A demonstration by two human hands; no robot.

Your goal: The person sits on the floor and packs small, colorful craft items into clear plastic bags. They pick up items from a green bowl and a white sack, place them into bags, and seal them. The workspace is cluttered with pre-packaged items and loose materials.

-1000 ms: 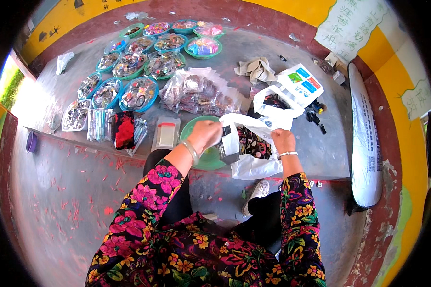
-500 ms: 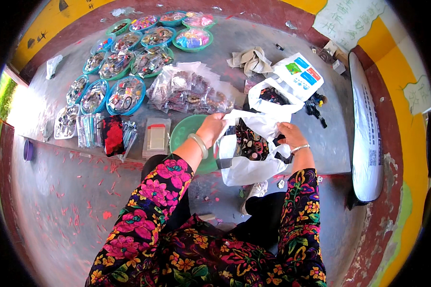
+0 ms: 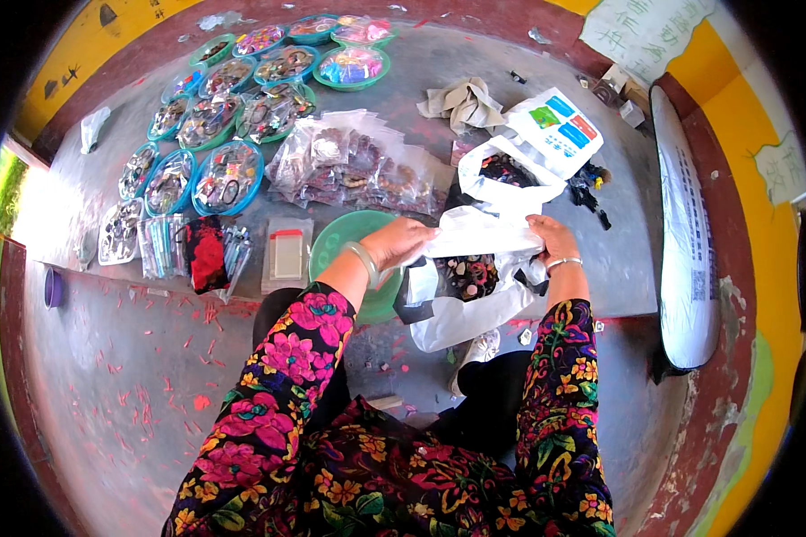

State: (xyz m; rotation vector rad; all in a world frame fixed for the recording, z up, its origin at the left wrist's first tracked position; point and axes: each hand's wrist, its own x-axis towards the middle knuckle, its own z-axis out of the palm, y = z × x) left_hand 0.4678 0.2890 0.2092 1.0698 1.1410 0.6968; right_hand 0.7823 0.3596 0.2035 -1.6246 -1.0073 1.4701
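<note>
A white plastic bag (image 3: 479, 234) with small dark and colourful items (image 3: 471, 277) inside lies before me on the ledge. My left hand (image 3: 401, 242) pinches the bag's far rim at its left end. At the right end of that rim, my right hand (image 3: 555, 240) grips it too, so the edge is stretched between both hands. The near side of the bag sags over the ledge's front edge. Beneath my left forearm sits a green basin (image 3: 331, 246), partly hidden.
Beyond is another white bag (image 3: 509, 166) of dark items. A heap of clear packets (image 3: 354, 166) lies left of it, then several blue and green baskets (image 3: 228, 177). Packs of pens (image 3: 159, 246) line the ledge's front. A silver panel (image 3: 687, 242) leans at right.
Both hands have raised the bag's far rim and drawn it straighter, and it now covers more of the items inside. My right hand has moved slightly up and right.
</note>
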